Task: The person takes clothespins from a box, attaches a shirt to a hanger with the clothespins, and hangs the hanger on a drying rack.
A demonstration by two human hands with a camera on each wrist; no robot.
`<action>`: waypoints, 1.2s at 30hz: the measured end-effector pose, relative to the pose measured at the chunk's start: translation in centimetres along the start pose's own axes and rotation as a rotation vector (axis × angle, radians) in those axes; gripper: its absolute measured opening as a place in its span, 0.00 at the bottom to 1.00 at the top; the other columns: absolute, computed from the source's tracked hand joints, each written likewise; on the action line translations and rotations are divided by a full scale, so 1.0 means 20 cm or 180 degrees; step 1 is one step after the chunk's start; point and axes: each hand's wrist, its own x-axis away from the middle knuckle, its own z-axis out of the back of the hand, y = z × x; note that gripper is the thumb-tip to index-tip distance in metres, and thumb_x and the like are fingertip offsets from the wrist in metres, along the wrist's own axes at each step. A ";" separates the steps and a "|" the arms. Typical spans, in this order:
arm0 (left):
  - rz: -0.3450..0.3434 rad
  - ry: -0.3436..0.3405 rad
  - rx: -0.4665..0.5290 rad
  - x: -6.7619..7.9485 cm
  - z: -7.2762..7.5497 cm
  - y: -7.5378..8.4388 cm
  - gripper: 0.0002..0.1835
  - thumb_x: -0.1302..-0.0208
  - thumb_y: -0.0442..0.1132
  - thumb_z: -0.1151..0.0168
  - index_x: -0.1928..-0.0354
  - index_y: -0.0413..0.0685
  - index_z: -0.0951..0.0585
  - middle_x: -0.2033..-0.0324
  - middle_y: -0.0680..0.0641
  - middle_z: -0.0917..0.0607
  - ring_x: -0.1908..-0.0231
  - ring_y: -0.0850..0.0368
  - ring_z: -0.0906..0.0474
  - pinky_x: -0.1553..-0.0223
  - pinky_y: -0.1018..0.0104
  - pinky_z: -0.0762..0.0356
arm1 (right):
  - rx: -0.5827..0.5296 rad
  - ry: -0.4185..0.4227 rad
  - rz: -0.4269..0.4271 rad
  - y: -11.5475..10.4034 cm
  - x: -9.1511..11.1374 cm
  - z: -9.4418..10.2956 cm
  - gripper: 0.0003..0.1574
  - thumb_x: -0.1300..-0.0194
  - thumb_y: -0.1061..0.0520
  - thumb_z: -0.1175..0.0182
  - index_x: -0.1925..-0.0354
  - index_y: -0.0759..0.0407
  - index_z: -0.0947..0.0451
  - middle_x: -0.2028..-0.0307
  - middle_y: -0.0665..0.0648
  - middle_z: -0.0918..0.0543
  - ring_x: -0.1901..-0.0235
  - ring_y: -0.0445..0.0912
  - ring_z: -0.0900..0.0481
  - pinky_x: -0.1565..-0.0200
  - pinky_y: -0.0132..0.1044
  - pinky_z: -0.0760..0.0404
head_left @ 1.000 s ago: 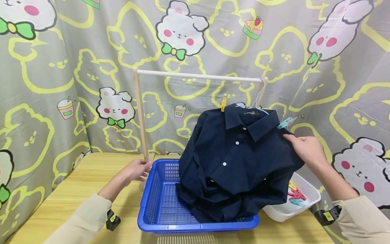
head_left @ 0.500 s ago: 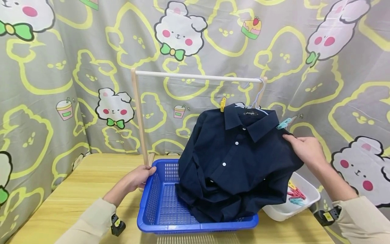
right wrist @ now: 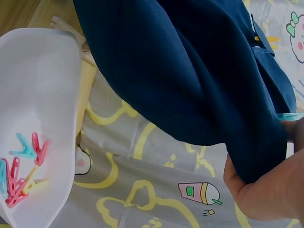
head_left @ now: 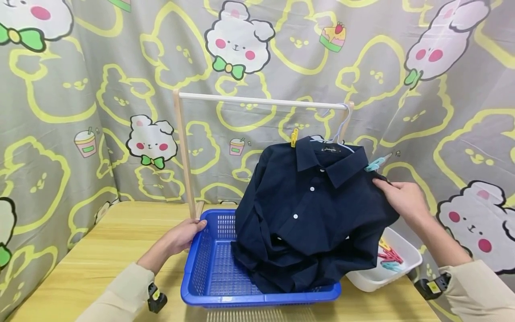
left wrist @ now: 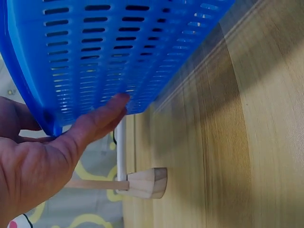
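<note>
A dark navy button-up shirt hangs on a light blue hanger hooked at the right end of the rack's white rail. A yellow clothespin sits at one shoulder and a light blue clothespin at the other. My right hand pinches the shirt's shoulder just below the blue clothespin. The shirt's lower part droops into a blue plastic basket. My left hand grips the basket's left rim, thumb on top; in the left wrist view its fingers lie along the perforated outer wall.
A white tub with several coloured clothespins stands right of the basket, partly behind the shirt. The rack's left wooden post rises behind the basket. A patterned curtain surrounds the wooden table.
My left hand has moved from beside the rack's post, slightly right and down, and taken hold of the basket's rim. My right hand has stayed on the shirt's shoulder.
</note>
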 end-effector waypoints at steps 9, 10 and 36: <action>-0.0101 -0.0122 0.0074 0.00 0.02 -0.01 0.26 0.16 0.42 0.64 0.35 0.22 0.36 0.54 0.37 0.16 0.57 0.53 0.15 0.56 0.57 0.14 | -0.0020 -0.0081 0.0024 -0.04 0.01 -0.01 0.52 0.28 0.27 0.54 0.39 0.74 0.25 0.45 0.79 0.24 0.51 0.66 0.25 0.56 0.49 0.25; -0.0112 -0.0132 0.0077 0.00 0.03 -0.01 0.26 0.16 0.42 0.64 0.35 0.22 0.36 0.55 0.37 0.16 0.57 0.53 0.15 0.56 0.56 0.14 | -0.0018 -0.0074 0.0032 -0.04 0.01 -0.01 0.52 0.28 0.27 0.54 0.38 0.74 0.26 0.44 0.79 0.24 0.51 0.66 0.25 0.57 0.49 0.26; -0.0131 -0.0090 0.0019 -0.01 0.02 -0.02 0.25 0.16 0.44 0.63 0.40 0.23 0.32 0.62 0.43 0.16 0.63 0.56 0.16 0.60 0.57 0.14 | -0.0248 0.0423 0.0265 -0.09 0.05 -0.01 0.43 0.28 0.33 0.47 0.37 0.69 0.31 0.44 0.72 0.26 0.48 0.65 0.28 0.56 0.48 0.30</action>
